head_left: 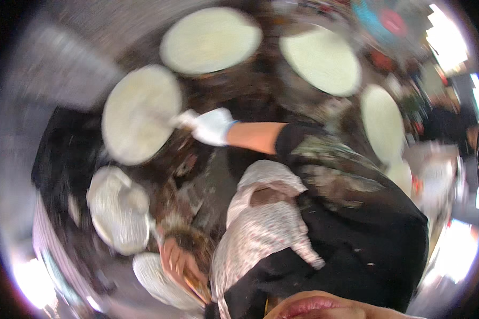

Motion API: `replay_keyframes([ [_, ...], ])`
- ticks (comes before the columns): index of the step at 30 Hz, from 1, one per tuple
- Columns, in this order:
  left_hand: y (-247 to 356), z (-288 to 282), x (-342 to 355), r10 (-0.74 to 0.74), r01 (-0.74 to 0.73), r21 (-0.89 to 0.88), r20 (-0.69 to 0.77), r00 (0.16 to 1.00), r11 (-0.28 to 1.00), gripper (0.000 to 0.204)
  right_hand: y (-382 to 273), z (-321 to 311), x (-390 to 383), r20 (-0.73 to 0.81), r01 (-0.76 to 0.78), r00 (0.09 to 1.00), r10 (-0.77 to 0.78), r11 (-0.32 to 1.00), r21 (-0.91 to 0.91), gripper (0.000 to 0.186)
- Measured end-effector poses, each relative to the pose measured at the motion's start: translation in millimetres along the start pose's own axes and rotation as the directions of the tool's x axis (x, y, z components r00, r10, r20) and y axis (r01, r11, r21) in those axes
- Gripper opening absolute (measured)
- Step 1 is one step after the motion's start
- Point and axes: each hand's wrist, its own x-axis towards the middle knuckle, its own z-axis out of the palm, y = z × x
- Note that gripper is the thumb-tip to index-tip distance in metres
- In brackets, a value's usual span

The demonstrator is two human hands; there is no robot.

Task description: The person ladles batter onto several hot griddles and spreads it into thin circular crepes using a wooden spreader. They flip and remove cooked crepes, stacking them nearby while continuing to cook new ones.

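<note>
My right hand [212, 127], in a white glove with a blue edge at the wrist, reaches left across the middle. Its fingers are closed, and a pale blurred thing juts from them over the rim of a round pale sheet [138, 117]. My left hand [179, 261], bare, is at the lower left with its fingers curled. Something thin reaches from it toward a wrinkled, partly folded pale sheet [121, 210]; blur hides its kind. Beside that hand are a brown rounded thing [194, 245] and another pale sheet [159, 279].
More round pale sheets lie in an arc: one at the top [210, 41], one at upper right [322, 61], one at right [382, 122]. A dark, stained surface [223, 90] lies between them. A blue and pink round thing [380, 21] is at the far right.
</note>
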Motion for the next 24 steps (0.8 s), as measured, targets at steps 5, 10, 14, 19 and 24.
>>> replay_keyframes([
  [5, 25.7, -18.0, -3.3, -0.149, 0.154, 0.094, -0.059, 0.987, 0.984, 0.040, -40.6, 37.1, 4.0, -0.103, -0.453, 0.883, 0.458, 0.889, 0.067, 0.040],
  [10, 49.7, -28.8, -16.7, -0.212, 0.217, 0.124, -0.057, 0.976, 0.968, 0.036, -61.9, 100.1, -77.1, 0.023, -0.245, 0.969, 0.245, 0.969, -0.026, 0.036],
  [14, 67.8, -34.0, -21.8, -0.258, 0.264, 0.129, -0.058, 0.964, 0.956, 0.032, -70.9, 128.4, -149.4, -0.246, -0.308, 0.916, 0.318, 0.948, 0.078, 0.043],
  [19, 95.9, -34.2, -23.6, -0.256, 0.259, 0.104, -0.042, 0.966, 0.960, 0.028, -98.0, 115.6, -167.5, -0.046, -0.308, 0.948, 0.314, 0.945, 0.114, 0.047],
  [24, 126.9, -28.3, -61.7, -0.106, 0.107, -0.041, 0.024, 0.994, 0.993, 0.025, -137.9, 110.9, -101.3, -0.076, -0.112, 0.989, 0.124, 0.984, 0.140, 0.056],
])
